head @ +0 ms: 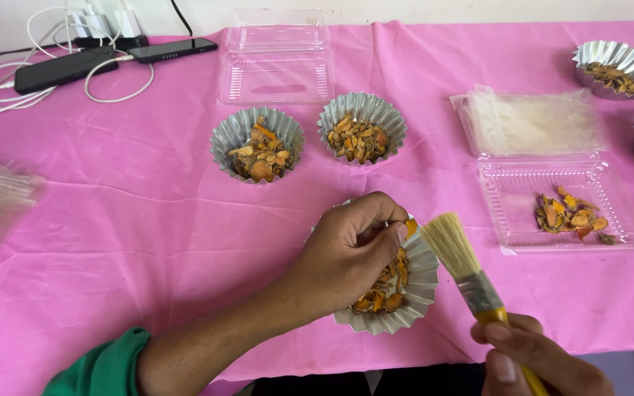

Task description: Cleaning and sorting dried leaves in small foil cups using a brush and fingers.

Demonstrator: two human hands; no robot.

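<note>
Here, reaching into the nearest foil cup [412, 290] with the left hand [354, 253], fingers curled and pinching inward over the orange-brown dried pieces [387, 290] inside; cannot tell whether a piece is actually being pinched. Gripping a yellow-handled paintbrush [471, 271] in the right hand [541, 359], closed around the handle, pale bristles pointing up and left, just beside the cup's rim. Sitting on the pink-covered bench [148, 220], near its front edge. Lying farther back, two more filled foil cups [258, 143] side by side, an open clear plastic clamshell [277, 66] behind them. Resting to the right, another clear clamshell tray [563, 205] holding a small heap of the same pieces. Trailing across the far left corner, phones and white cables [64, 66].
</note>
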